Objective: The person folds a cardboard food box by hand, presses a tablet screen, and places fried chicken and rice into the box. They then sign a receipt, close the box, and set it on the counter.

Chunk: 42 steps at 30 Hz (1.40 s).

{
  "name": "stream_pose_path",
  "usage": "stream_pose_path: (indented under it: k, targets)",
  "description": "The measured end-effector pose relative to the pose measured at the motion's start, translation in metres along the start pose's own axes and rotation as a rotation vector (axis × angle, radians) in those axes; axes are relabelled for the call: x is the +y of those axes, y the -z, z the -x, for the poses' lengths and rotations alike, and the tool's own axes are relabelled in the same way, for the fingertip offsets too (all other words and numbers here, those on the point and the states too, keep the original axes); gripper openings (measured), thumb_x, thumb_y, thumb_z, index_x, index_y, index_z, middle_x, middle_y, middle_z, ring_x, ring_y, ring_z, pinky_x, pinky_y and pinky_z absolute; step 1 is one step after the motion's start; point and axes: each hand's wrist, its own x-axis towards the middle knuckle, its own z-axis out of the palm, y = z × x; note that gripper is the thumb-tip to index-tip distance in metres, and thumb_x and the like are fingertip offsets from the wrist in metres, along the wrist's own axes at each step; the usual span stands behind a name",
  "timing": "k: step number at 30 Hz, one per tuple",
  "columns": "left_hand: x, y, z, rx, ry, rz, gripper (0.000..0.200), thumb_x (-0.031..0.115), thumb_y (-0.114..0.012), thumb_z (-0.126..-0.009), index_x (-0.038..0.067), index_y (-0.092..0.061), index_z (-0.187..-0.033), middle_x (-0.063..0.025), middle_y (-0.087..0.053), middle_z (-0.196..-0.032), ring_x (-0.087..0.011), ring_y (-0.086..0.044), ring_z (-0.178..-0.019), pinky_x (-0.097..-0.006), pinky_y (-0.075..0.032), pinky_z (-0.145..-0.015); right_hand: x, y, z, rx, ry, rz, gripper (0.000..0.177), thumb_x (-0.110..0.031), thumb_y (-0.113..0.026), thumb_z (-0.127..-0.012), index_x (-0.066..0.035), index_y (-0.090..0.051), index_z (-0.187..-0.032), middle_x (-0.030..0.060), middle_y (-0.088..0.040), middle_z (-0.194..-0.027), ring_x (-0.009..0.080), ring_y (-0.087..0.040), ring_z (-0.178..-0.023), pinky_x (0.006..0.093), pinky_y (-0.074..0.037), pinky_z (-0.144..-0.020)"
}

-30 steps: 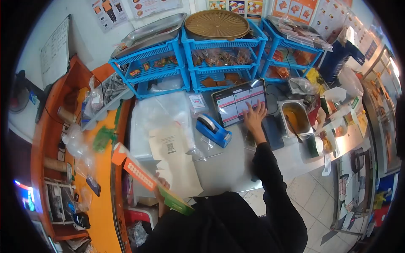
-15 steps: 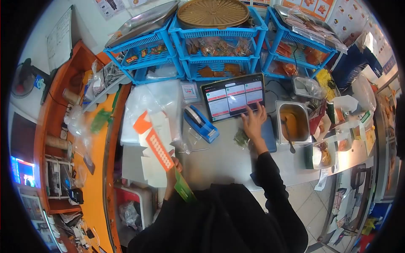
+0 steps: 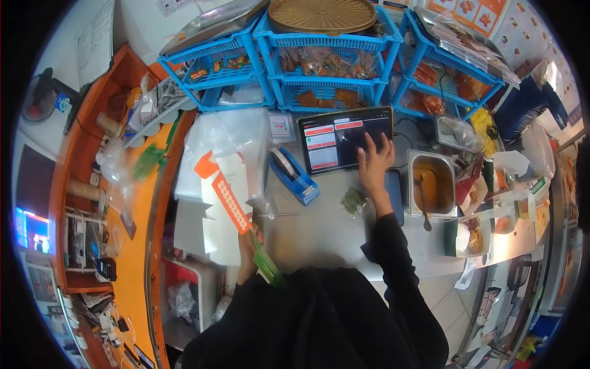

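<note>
My left hand (image 3: 249, 246) is closed around a folded cardboard food carton (image 3: 228, 202), orange and white with a green part at its lower end. It is held upright over the left side of the metal counter. My right hand (image 3: 376, 167) is raised at the tablet (image 3: 319, 150), fingers spread and fingertips over the right part of its screen. Red and white order panels show on the left of the screen, while the right is dark. Below my right hand lies a small clear bag of green leaves (image 3: 354, 202). A blue tape dispenser (image 3: 296, 179) stands left of the tablet.
Clear plastic bags (image 3: 215, 144) lie at the counter's left. To the right stand a metal pan (image 3: 432, 209) of brown sauce with a spoon and several filled food boxes (image 3: 470, 237). Blue shelf racks (image 3: 332, 40) line the back. An orange shelf unit (image 3: 138, 246) borders the left.
My right hand has lifted slightly and shifted right on the tablet. Several order panels on the screen's right have gone dark. The carton stays in my left hand.
</note>
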Motion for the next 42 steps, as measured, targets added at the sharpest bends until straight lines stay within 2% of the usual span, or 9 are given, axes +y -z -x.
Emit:
stream_pose_path:
  k: [15, 20, 24, 28, 29, 32, 33, 37, 42]
  targets:
    - [-0.001, -0.014, 0.007, 0.113, 0.064, -0.045, 0.038, 0.040, -0.037, -0.082, 0.007, -0.042, -0.102, -0.0041, -0.045, -0.084, -0.0097, -0.046, -0.072, -0.0207, -0.039, -0.059, 0.005, -0.017, 0.028, -0.149, 0.033, 0.139, 0.036, -0.030, -0.047, -0.078, -0.017, -0.045, -0.111, 0.0185, -0.023, -0.123, 0.0379, -0.016, -0.113, 0.0528, -0.012, -0.089]
    - [0.013, -0.025, 0.010, 0.081, -0.068, -0.183, 0.039, 0.034, -0.035, -0.083, 0.004, -0.036, -0.108, -0.0077, -0.042, -0.099, -0.0143, -0.045, -0.085, -0.0257, -0.040, -0.067, -0.009, 0.002, 0.043, -0.112, 0.019, 0.120, 0.029, -0.029, -0.052, -0.075, -0.010, -0.052, -0.097, 0.0183, -0.037, -0.113, 0.0376, -0.021, -0.111, 0.0498, -0.015, -0.090]
    - [0.019, -0.048, 0.017, -0.041, -0.347, -0.289, 0.052, 0.013, -0.048, -0.078, 0.002, -0.016, -0.117, -0.0114, -0.038, -0.107, -0.0175, -0.040, -0.096, -0.0274, -0.036, -0.079, -0.077, 0.049, 0.055, -0.615, -0.051, -1.020, 0.037, -0.024, -0.051, -0.077, -0.005, -0.044, -0.109, 0.0146, -0.041, -0.111, 0.0247, -0.044, -0.097, 0.0344, -0.033, -0.083]
    - [0.015, -0.047, 0.020, -0.267, -0.485, -0.790, 0.073, 0.038, -0.051, -0.076, 0.004, -0.006, -0.123, -0.0153, -0.028, -0.119, -0.0236, -0.029, -0.110, -0.0338, -0.028, -0.089, -0.122, 0.069, 0.069, -0.800, -0.333, -1.548, 0.038, -0.020, -0.047, -0.081, -0.001, -0.039, -0.112, 0.0102, -0.046, -0.106, 0.0158, -0.047, -0.089, 0.0271, -0.036, -0.077]
    - [0.013, -0.056, 0.024, -0.246, -0.491, -0.553, 0.072, 0.053, -0.037, -0.077, 0.002, -0.013, -0.122, -0.0155, -0.033, -0.117, -0.0233, -0.032, -0.108, -0.0339, -0.030, -0.087, -0.119, 0.070, 0.069, -0.770, -0.311, -1.489, 0.036, -0.019, -0.045, -0.082, -0.001, -0.039, -0.112, 0.0078, -0.047, -0.102, 0.0128, -0.045, -0.088, 0.0251, -0.035, -0.077]
    - [0.020, -0.041, 0.026, -0.287, -0.322, -0.344, 0.047, 0.039, -0.038, -0.083, 0.002, -0.028, -0.110, -0.0120, -0.042, -0.105, -0.0163, -0.040, -0.098, -0.0268, -0.036, -0.079, -0.126, 0.072, 0.071, -0.690, -0.274, -1.402, 0.031, -0.018, -0.041, -0.084, -0.001, -0.039, -0.110, 0.0038, -0.049, -0.093, 0.0089, -0.043, -0.086, 0.0218, -0.033, -0.076]
    - [0.017, -0.047, 0.026, -0.090, -0.192, -0.175, 0.050, 0.048, -0.026, -0.083, 0.004, -0.037, -0.103, -0.0059, -0.047, -0.089, -0.0102, -0.045, -0.081, -0.0204, -0.038, -0.067, -0.125, 0.068, 0.074, -0.647, -0.254, -1.301, 0.030, -0.019, -0.040, -0.084, -0.001, -0.039, -0.108, 0.0040, -0.049, -0.091, 0.0091, -0.043, -0.085, 0.0218, -0.033, -0.075]
    - [0.036, -0.044, 0.034, -0.131, -0.216, -0.260, 0.037, 0.039, -0.028, -0.086, 0.006, -0.039, -0.099, 0.0038, -0.039, -0.064, -0.0039, -0.029, -0.049, -0.0171, -0.026, -0.045, -0.140, 0.064, 0.078, -0.534, -0.217, -1.140, 0.029, -0.023, -0.035, -0.086, 0.000, -0.041, -0.102, 0.0039, -0.046, -0.087, 0.0099, -0.041, -0.080, 0.0221, -0.033, -0.073]
    - [0.038, -0.038, 0.043, -0.117, -0.089, -0.244, 0.026, 0.028, -0.039, -0.085, 0.005, -0.039, -0.098, 0.0010, -0.045, -0.069, -0.0037, -0.040, -0.058, -0.0164, -0.032, -0.046, -0.145, 0.065, 0.085, -0.457, -0.239, -1.068, 0.032, -0.024, -0.031, -0.087, 0.003, -0.040, -0.101, 0.0066, -0.045, -0.092, 0.0120, -0.041, -0.084, 0.0235, -0.032, -0.075]
